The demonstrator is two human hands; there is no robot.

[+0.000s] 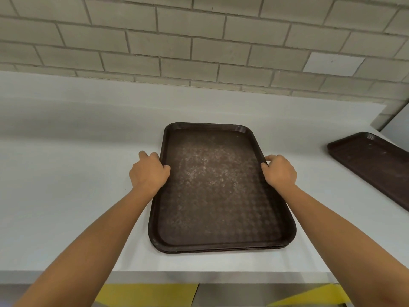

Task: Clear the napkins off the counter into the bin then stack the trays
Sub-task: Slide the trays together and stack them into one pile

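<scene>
A dark brown tray [217, 191] lies in the middle of the white counter [77, 173], on top of at least one more tray whose rims show beneath its near edge. My left hand [149, 171] grips the top tray's left rim, thumb over the edge. My right hand [280, 171] grips the right rim the same way. Another brown tray [374, 165] lies alone at the right, partly cut off by the frame. No napkins or bin are in view.
A tiled wall [199, 41] rises behind the counter's low white backsplash. The counter's front edge runs across the bottom, with yellow panels [146, 294] below it.
</scene>
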